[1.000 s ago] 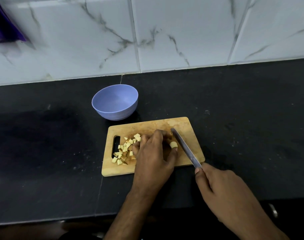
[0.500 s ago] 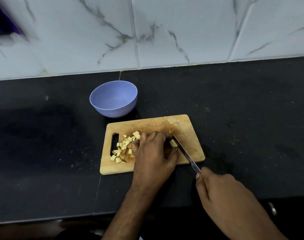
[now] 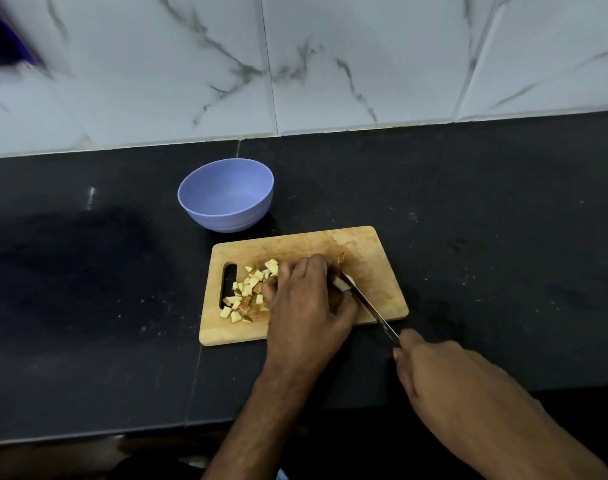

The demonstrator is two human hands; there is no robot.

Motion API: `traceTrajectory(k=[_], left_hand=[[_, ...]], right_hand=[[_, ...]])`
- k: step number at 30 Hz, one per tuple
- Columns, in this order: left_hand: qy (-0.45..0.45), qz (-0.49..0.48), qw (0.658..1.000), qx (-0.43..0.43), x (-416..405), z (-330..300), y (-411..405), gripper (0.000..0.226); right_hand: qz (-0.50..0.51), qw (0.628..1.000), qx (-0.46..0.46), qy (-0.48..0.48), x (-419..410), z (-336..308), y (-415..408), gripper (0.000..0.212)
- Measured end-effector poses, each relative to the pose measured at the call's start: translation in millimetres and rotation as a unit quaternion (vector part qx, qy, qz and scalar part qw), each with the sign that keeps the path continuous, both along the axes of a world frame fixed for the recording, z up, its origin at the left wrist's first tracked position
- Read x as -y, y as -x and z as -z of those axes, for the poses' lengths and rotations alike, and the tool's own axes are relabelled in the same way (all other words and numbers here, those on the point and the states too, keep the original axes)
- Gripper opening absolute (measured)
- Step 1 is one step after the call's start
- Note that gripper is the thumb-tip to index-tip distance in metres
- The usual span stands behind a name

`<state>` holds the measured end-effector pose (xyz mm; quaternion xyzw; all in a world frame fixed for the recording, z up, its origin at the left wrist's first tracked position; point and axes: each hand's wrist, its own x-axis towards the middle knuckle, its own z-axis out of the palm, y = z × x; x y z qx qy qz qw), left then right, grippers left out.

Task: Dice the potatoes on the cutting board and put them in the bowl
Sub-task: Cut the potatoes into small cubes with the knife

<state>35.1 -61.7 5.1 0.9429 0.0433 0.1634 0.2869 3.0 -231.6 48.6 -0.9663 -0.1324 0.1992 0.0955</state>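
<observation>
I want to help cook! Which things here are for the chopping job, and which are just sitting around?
For the job: potato cubes, cutting board, knife, bowl, left hand, right hand.
Just there: purple thing in the top corner, too blurry to name.

Knife (image 3: 368, 304) against potato piece (image 3: 340, 284) on cutting board (image 3: 375, 258)

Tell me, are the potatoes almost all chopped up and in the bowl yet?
Partly. A pile of small pale potato cubes already sits on the wooden cutting board. Right now the left hand holds down a remaining potato piece while the right hand works the silver knife against it. Still left: finishing that piece and moving everything over, since the round lilac bowl looks empty.
</observation>
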Motion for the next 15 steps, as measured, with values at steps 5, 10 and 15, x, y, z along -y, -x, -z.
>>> traceTrajectory(k=[5, 10, 15], left_hand=[[-0.025, -0.028, 0.999, -0.014, 0, 2, 1, 0.028], [-0.022, -0.017, 0.999, -0.021, -3, 1, 5, 0.028], [-0.003, -0.017, 1.0, -0.026, -7, -1, 9, 0.024]], right_hand=[[0.021, 1.0, 0.014, 0.007, 4, -5, 14, 0.025], [0.04, 0.997, 0.056, -0.029, 4, -2, 16, 0.031], [0.047, 0.993, 0.061, -0.087, -5, 7, 18, 0.031]])
